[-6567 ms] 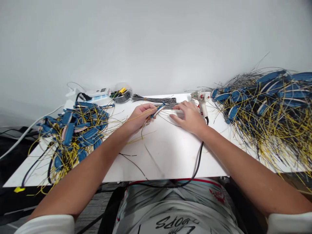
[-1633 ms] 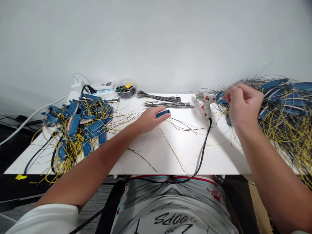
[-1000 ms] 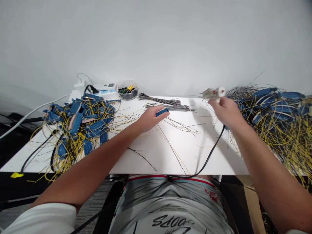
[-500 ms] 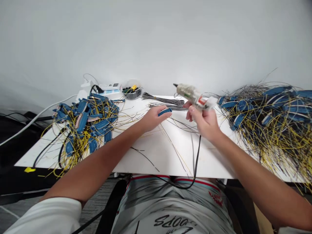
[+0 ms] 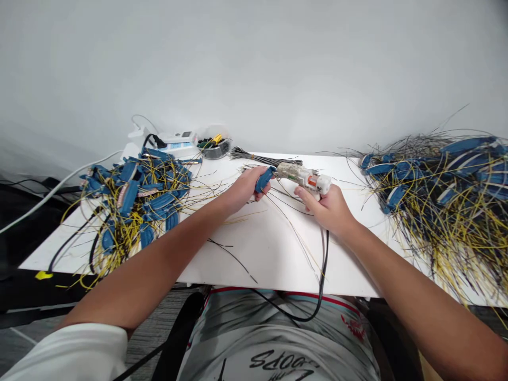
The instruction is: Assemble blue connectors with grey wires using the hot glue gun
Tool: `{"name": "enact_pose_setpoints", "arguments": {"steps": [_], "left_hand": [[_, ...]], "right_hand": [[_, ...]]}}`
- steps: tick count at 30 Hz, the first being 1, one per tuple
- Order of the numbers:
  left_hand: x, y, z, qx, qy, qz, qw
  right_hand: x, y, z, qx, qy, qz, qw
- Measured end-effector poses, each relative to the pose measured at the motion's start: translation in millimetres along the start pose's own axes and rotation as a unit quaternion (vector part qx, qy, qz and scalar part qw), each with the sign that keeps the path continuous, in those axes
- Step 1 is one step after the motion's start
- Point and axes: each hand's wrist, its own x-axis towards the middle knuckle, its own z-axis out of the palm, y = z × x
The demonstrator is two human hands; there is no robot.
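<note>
My left hand is closed on a small blue piece, tilted upward, with thin black and yellow wires trailing down from it. My right hand grips a translucent glue gun with an orange patch and a white rear end. The gun points left, and its nozzle end is at the blue piece; whether they touch cannot be made out. A black cord hangs from the gun over the table edge.
Blue pieces with tangled wires lie at the left, and a larger pile at the right. Behind are a power strip, a round container and a bundle of dark wires on the white table.
The glue gun has come down and left to the blue piece. My left hand has turned the blue piece more upright.
</note>
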Motion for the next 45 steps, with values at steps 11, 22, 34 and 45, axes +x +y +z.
{"name": "enact_pose_setpoints", "arguments": {"steps": [11,22,34,45], "left_hand": [[4.9,-5.5,-4.1,-0.039,-0.022,-0.009,0.999],[4.4,-5.8,-3.3,-0.026,-0.038,-0.01,0.999],[0.7,2.4,1.9,-0.014,-0.031,-0.019,0.999],[1.2,-0.9,-0.3,-0.008,-0.044,-0.002,0.999]], "right_hand": [[0.2,-3.8,-1.2,-0.053,-0.023,-0.006,0.998],[2.2,1.0,0.9,-0.034,-0.018,-0.006,0.999],[3.3,2.4,1.4,-0.048,-0.011,-0.039,0.998],[3.4,0.5,-1.1,-0.064,-0.013,-0.048,0.997]]}}
